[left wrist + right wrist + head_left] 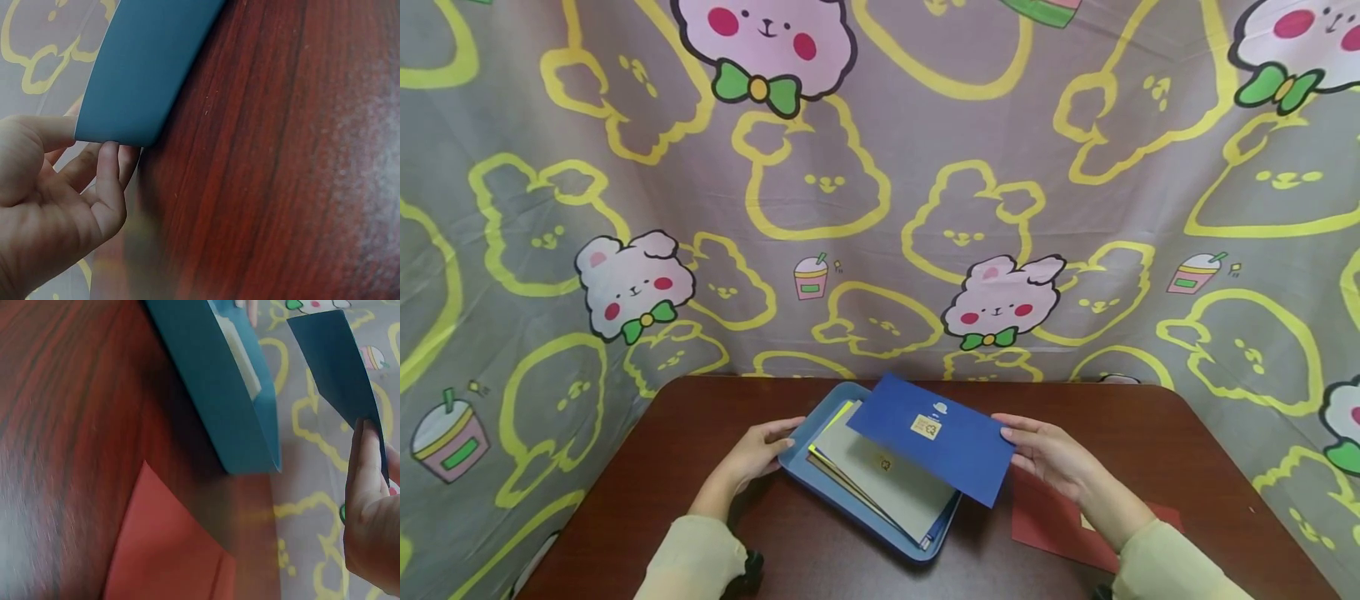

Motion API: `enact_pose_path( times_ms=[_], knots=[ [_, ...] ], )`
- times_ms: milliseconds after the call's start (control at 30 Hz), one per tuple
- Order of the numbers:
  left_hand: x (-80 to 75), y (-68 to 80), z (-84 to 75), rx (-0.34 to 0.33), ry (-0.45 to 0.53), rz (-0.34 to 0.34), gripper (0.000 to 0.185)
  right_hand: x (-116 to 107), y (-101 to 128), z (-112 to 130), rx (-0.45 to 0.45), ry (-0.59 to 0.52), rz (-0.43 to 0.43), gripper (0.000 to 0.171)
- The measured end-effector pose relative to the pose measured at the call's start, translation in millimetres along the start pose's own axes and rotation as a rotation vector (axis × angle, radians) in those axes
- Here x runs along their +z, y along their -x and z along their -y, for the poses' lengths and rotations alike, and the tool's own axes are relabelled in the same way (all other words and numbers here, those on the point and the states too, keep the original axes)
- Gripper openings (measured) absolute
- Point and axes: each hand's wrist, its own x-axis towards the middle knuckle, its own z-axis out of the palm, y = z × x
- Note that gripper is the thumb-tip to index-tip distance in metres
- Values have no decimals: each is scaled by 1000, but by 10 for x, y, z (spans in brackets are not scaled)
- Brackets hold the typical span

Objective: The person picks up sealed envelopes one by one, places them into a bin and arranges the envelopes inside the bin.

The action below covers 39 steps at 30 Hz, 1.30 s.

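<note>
A flat blue envelope (936,435) with a gold label and a small white print is held tilted above the tray by my right hand (1051,454), which pinches its right edge between thumb and fingers. In the right wrist view the envelope (340,365) stands clear of the tray wall. My left hand (756,454) grips the left corner of the blue-grey tray (857,510). The left wrist view shows the thumb at the rim and fingertips against the tray's outer wall (147,75). Inside the tray lies a stack of flat paper items, a pale grey-green one (898,486) on top.
A red envelope (1052,521) lies on the dark brown wooden table (820,567) to the right of the tray, partly beneath my right forearm. Behind the table hangs a grey curtain (880,275) printed with rabbits and drink cups.
</note>
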Motion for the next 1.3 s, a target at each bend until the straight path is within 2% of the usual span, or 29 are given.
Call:
enact_pose_path(
  times_ms=[233,467,733,900,1100,1200,1300],
  knots=[
    [3,-12,11,-14,1,-9,41,164,-102,-146,-2,-49,23,29],
    [-14,-12,3,-7,10,-5,41,311,-196,-189,-2,-33,-27,32],
    [4,-31,3,-14,24,0,42,423,-300,-270,1,-23,-24,35],
    [5,-34,1,-28,22,-8,42,456,-336,-304,17,45,-64,45],
    [12,-22,-3,-34,21,-7,42,474,-340,-319,31,113,-75,49],
    [14,-20,-6,-28,17,-5,42,484,-328,-303,24,194,-85,49],
    [14,-24,-11,-27,16,-12,42,496,-311,-283,11,322,-116,47]
  ],
)
